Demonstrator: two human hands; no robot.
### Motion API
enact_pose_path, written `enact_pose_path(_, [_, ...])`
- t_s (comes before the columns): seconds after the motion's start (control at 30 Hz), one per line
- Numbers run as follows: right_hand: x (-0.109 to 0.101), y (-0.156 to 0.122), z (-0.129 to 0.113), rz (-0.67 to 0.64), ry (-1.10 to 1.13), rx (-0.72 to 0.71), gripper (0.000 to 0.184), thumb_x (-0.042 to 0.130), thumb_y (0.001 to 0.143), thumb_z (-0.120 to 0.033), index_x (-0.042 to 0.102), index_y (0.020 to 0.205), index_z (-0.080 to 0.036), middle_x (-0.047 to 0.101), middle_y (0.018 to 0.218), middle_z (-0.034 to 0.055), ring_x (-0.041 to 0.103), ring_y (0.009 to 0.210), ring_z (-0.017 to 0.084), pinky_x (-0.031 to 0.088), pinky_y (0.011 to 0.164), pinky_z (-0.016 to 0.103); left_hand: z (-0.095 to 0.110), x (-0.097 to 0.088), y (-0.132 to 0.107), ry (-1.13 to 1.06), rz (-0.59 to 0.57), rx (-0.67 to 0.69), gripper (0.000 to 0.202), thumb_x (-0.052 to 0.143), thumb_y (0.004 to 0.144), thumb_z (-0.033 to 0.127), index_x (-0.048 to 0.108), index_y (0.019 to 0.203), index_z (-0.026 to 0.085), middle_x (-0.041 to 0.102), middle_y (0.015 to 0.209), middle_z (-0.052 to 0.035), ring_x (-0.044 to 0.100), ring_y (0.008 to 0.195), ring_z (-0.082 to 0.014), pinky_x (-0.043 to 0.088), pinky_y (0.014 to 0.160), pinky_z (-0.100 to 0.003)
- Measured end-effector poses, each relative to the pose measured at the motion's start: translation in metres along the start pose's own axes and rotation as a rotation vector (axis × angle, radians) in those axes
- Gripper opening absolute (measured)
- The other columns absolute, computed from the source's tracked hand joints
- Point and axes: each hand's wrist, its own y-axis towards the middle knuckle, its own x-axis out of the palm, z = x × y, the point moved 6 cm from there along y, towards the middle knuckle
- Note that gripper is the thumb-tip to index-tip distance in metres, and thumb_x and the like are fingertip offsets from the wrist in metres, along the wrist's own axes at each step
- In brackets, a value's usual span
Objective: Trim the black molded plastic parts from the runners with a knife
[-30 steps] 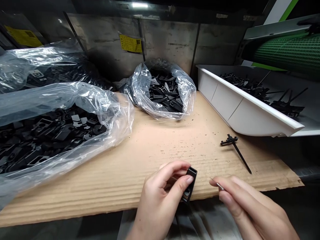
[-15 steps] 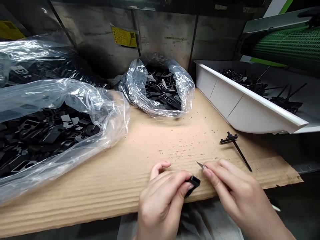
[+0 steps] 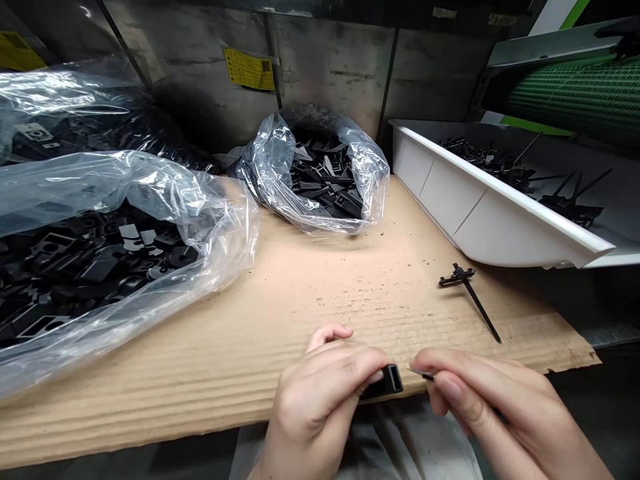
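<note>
Just two hands (image 3: 320,393) (image 3: 493,413), one black part (image 3: 386,383), one blade (image 3: 423,375).

Black plastic part (image 3: 386,383) turned flatter, small blade (image 3: 423,374) dropped level beside it

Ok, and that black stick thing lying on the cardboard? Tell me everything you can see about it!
The black plastic piece looks like a letter T: a long, thin, straight stem with a short, bumpy crossbar at the far end. It looks hard and dull. It lies on the corrugated cardboard, its stem slanting toward the near edge, and touches nothing else.
</note>
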Motion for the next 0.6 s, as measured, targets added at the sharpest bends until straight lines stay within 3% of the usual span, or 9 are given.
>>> enact_pose_path(0.17, [0.007, 0.0, 0.005, -0.017, 0.065, 0.135, 0.023, 0.039, 0.089, -0.015, 0.049, 0.07, -0.021, 0.052, 0.057, -0.006, 0.053, 0.049, 0.006, 0.042, 0.049, 0.015, 0.002, 0.001, 0.002, -0.012, -0.042, -0.009, 0.032, 0.044, 0.083, -0.003, 0.061, 0.093, 0.023, 0.069, 0.078, 0.0006, 0.064, 0.068, -0.0136, 0.038, 0.089, -0.032])
enact_pose_path(0.37, [0.013, 0.004, -0.001, -0.006, 0.045, 0.06, 0.018, 0.042, 0.087, -0.012, 0.048, 0.072, -0.021, 0.051, 0.06, -0.0051, 0.052, 0.052, 0.007, 0.041, 0.051, 0.016, 0.003, 0.002, 0.001, 0.005, -0.047, 0.009, 0.031, 0.044, 0.083, -0.002, 0.06, 0.093, 0.023, 0.068, 0.079, 0.0011, 0.064, 0.07, -0.0131, 0.038, 0.087, -0.031])
enact_pose_path(0.6, [0.021, -0.007, -0.01, -0.075, -0.002, -0.078, 0.022, 0.046, 0.086, -0.016, 0.05, 0.065, -0.02, 0.049, 0.054, -0.0041, 0.048, 0.045, 0.008, 0.039, 0.043, 0.018, 0.001, -0.002, 0.0, 0.041, 0.053, -0.01, 0.027, 0.046, 0.082, 0.0, 0.061, 0.092, 0.021, 0.069, 0.078, -0.0012, 0.065, 0.07, -0.0154, 0.045, 0.079, -0.03])
